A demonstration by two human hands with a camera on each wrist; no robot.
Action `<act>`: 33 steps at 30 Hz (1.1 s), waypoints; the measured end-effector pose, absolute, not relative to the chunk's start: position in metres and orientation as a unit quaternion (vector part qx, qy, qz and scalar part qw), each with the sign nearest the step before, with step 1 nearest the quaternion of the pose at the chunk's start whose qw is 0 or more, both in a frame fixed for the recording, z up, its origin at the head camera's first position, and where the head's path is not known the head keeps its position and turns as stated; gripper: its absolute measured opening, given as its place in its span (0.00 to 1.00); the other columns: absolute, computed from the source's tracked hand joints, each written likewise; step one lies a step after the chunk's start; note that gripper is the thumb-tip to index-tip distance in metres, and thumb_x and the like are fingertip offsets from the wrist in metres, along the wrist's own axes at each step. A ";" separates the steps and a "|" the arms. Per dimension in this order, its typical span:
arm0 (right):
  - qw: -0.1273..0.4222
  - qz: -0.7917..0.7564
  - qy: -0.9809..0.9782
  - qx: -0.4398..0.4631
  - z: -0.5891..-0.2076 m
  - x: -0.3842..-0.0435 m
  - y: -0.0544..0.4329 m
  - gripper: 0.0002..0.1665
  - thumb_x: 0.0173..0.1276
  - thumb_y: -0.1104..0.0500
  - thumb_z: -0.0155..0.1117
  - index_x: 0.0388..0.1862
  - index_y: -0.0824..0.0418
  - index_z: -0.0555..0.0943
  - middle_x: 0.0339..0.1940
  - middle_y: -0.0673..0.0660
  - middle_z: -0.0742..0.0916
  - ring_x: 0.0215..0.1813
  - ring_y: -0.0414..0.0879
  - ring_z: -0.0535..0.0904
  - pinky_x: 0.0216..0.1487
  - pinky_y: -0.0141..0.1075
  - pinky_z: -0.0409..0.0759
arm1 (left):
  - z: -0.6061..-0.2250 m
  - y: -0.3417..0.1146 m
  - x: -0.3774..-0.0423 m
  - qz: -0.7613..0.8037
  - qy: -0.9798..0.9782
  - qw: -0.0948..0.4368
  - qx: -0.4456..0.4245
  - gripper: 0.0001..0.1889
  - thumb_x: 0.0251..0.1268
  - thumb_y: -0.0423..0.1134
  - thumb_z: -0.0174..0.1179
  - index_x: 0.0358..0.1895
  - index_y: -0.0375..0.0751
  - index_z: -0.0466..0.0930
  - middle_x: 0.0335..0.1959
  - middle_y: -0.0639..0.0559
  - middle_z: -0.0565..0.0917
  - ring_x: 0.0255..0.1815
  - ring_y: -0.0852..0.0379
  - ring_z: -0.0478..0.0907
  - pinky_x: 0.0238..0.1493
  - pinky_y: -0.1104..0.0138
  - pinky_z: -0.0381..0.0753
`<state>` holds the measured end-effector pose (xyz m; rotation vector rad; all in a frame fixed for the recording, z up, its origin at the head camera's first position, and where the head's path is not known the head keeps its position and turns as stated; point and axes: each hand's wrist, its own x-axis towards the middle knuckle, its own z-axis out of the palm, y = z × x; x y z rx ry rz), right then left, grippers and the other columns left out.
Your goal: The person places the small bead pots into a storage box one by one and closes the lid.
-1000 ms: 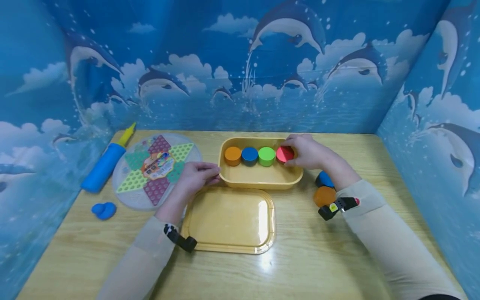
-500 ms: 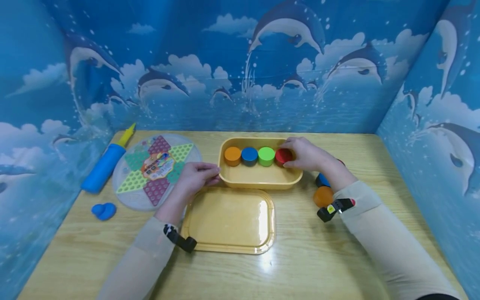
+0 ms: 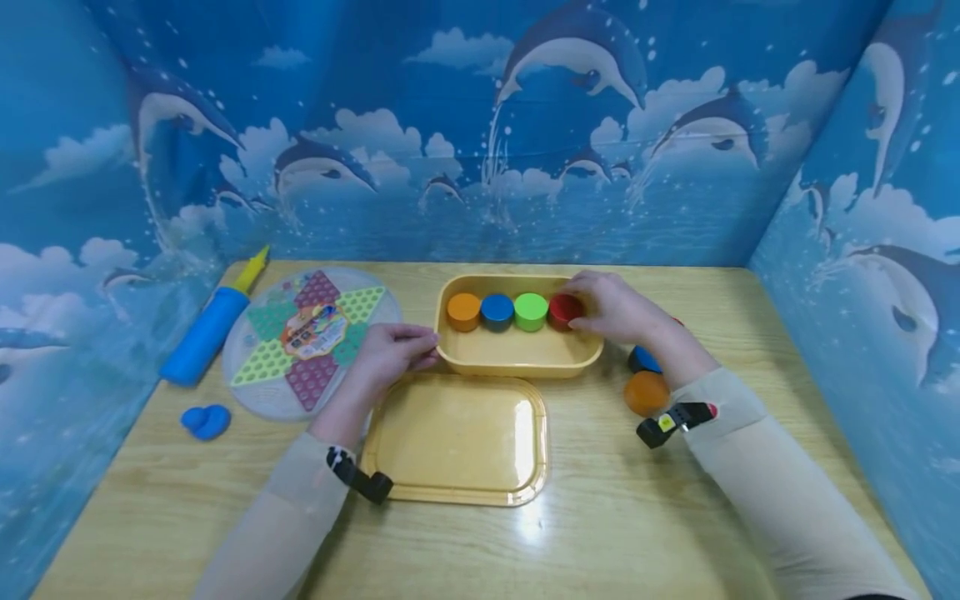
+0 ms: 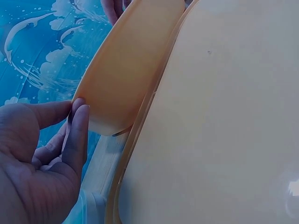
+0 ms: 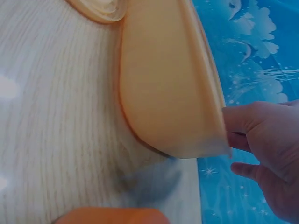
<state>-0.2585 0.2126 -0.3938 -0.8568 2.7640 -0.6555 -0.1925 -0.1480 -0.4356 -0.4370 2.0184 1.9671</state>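
In the head view an orange-yellow plastic box (image 3: 517, 360) holds a row of short round cylinders along its back: an orange cylinder (image 3: 463, 312), a blue cylinder (image 3: 497, 312), a green cylinder (image 3: 531, 311) and a dark red cylinder (image 3: 564, 312). My right hand (image 3: 611, 305) reaches over the box's right end and grips the red cylinder between thumb and fingers. That grip is hidden behind the box wall in the right wrist view. At the opposite end, my left hand (image 4: 51, 144) pinches the box's rim between thumb and fingertips.
A flat yellow lid (image 3: 457, 442) lies in front of the box. Under my right forearm are an orange cylinder (image 3: 647, 393) and a partly hidden blue cylinder (image 3: 642, 360). Left stand a round star-patterned game board (image 3: 262, 362), a blue pump (image 3: 206, 337) and a small blue object (image 3: 206, 422).
The red cylinder has settled lower in the box beside the green one, and looks darker. My right hand shifted slightly with it. My left hand keeps its pinch on the rim.
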 end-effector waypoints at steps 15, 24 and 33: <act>0.037 -0.272 0.928 -0.251 -0.361 -0.212 0.258 0.28 0.74 0.59 0.74 0.69 0.67 0.79 0.64 0.66 0.83 0.62 0.63 0.80 0.61 0.60 0.84 | -0.434 -0.148 -0.192 0.682 0.702 0.139 -0.151 0.15 0.75 0.29 0.67 0.59 0.25 0.82 0.45 0.36 0.86 0.37 0.54 0.88 0.47 0.63 0.92; -0.003 -0.287 0.927 -0.242 -0.358 -0.185 0.299 0.27 0.72 0.59 0.76 0.66 0.68 0.81 0.61 0.67 0.85 0.58 0.64 0.82 0.58 0.64 0.84 | -0.433 -0.147 -0.192 0.683 0.701 0.143 -0.148 0.16 0.75 0.30 0.66 0.60 0.26 0.82 0.46 0.36 0.86 0.39 0.54 0.89 0.48 0.64 0.92; -0.022 -0.292 0.931 -0.218 -0.370 -0.169 0.340 0.27 0.71 0.59 0.77 0.67 0.65 0.82 0.60 0.66 0.86 0.55 0.62 0.85 0.54 0.50 0.86 | -0.434 -0.146 -0.192 0.678 0.706 0.135 -0.154 0.15 0.75 0.30 0.66 0.59 0.25 0.82 0.47 0.36 0.85 0.39 0.54 0.88 0.48 0.64 0.92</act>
